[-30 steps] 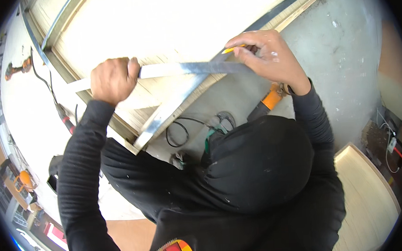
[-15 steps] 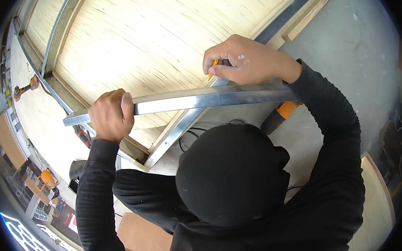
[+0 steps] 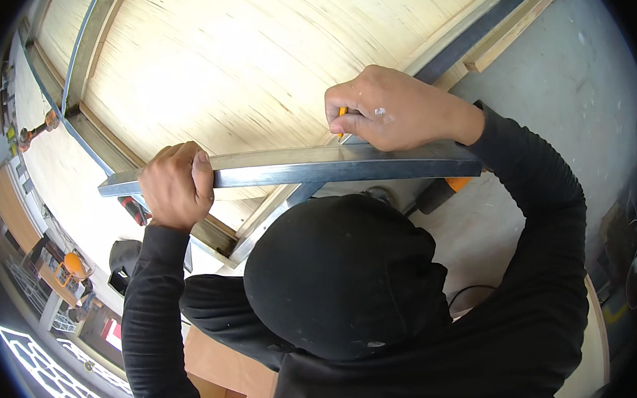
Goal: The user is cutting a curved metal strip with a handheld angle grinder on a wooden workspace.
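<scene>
My left hand (image 3: 177, 184) is closed around a square metal tube (image 3: 346, 171) near its left end. The tube lies crosswise over a plywood panel (image 3: 252, 64) edged with a metal frame. Between the thumb and fingers of my right hand (image 3: 393, 110) is a short orange-yellow pencil (image 3: 341, 122). It points down, its lower end at the far side of the tube, close to a frame bar; whether it touches the metal I cannot tell. The right wrist is above the tube's right end.
A black and orange tool (image 3: 442, 193) sits below the tube's right end. Left of the frame are an orange-black power tool (image 3: 37, 133) and a red-black tool (image 3: 134, 209). My black-clad knee (image 3: 341, 278) hides part of the floor. A wood strip (image 3: 516, 26) borders the panel's far right.
My right hand has moved slightly toward me, and the pencil now stands more upright, nearer the tube. The tube's right part sits a little lower, and more of its end shows.
</scene>
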The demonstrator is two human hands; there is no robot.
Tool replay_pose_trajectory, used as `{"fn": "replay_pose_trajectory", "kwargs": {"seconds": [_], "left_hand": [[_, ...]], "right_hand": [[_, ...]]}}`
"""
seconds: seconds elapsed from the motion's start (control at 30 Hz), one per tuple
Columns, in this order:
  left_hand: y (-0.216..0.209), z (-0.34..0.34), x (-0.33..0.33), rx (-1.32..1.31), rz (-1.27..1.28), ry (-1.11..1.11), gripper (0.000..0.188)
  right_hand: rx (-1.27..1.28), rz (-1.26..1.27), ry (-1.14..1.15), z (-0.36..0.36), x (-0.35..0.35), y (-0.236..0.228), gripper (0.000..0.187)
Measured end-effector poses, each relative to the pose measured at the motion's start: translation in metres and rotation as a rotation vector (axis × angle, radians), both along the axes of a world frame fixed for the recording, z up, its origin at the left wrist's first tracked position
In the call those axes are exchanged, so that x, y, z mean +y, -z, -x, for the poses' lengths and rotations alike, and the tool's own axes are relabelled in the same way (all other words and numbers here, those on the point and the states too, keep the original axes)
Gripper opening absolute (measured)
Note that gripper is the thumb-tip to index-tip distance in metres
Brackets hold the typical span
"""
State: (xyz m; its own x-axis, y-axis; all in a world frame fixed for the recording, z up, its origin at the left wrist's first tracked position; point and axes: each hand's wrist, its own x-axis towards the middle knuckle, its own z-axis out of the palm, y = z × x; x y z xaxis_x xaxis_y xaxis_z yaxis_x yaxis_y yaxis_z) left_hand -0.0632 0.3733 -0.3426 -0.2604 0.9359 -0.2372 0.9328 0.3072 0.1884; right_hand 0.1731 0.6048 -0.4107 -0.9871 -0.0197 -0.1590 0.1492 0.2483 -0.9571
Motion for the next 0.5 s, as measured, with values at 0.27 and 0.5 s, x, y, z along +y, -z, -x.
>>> {"fn": "replay_pose_trajectory", "kwargs": {"seconds": [0.27, 0.5], "left_hand": [[0.0002, 0.0009, 0.0004, 0.002, 0.018, -0.001, 0.042], [-0.0010, -0.0001, 0.0003, 0.006, 0.022, -0.008, 0.044]], "right_hand": [[-0.068, -0.060, -0.009, 0.0028, -0.0035, -0.0024, 0.017], [-0.088, -0.125, -0.028, 0.0049, -0.0038, -0.0042, 0.017]]}}
